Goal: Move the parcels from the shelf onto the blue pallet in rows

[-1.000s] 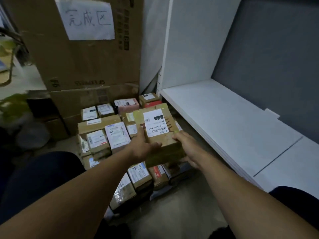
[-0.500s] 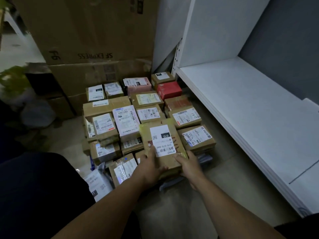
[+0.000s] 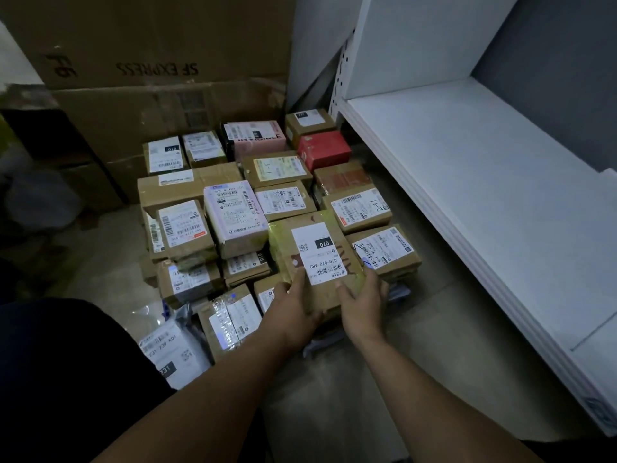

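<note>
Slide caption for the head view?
Left hand and right hand hold a 070-labelled parcel on the parcel stack beside the white shelf.

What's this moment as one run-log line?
item: yellow-taped brown cardboard parcel | left hand: holds near edge | right hand: holds near edge | place: front of parcel stack

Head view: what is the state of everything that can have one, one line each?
070 parcel, taped shut, label up, gripped at its near end by both hands; whether it rests on the parcels below, cannot tell.
Left hand, fingers curled on the parcel's near left corner.
Right hand, gripping its near right corner.
Other parcels, sealed, labels up, in rows.
Red box, closed, far row.
SF EXPRESS carton, print upside down.
</note>
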